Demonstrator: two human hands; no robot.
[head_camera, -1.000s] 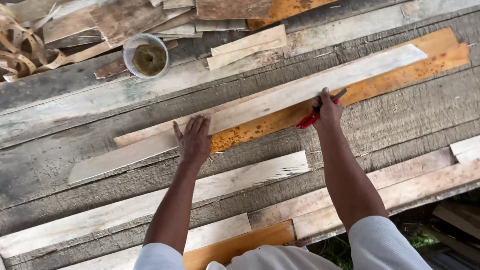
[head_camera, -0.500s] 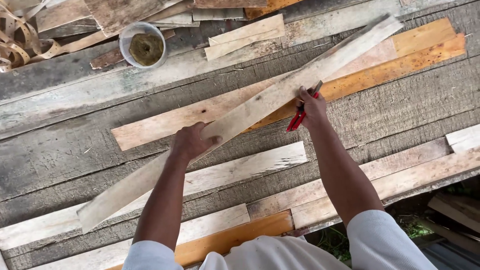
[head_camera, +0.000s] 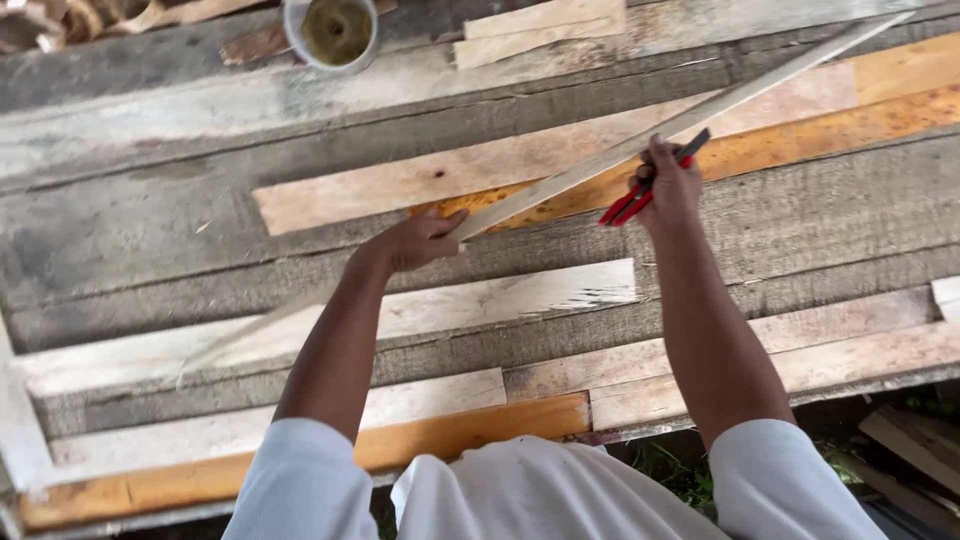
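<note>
We've got a long pale strip (head_camera: 600, 165) tipped up on its edge, running from the platform's (head_camera: 150, 215) lower left toward its upper right corner, and both our hands are on it. Our left hand (head_camera: 420, 240) is closed around the strip near the middle of the platform, fingers wrapped over its lower edge. Our right hand (head_camera: 668, 190) is clamped on the strip further right, and it has a red-and-black tool (head_camera: 645, 195) pinched against the wood in the same grasp; we can't tell what kind of tool it is.

Right behind the strip lies the orange-streaked plank (head_camera: 800, 120), flat on the platform, uncovered along most of its length. At the far edge sits a small white pot (head_camera: 333, 30) with something yellowish in it, beside short offcuts (head_camera: 540, 25).

How far along are we? The strip is lifted and turned, clear of the plank, but we judge it not yet set anywhere: it hangs in both hands, so placing it is still ahead.

Against a second ago: then the strip lay flat on the orange plank, our left palm spread open on it. Half a second ago it had swung to a diagonal. Now it stands on edge, and our left hand has shut around it.
</note>
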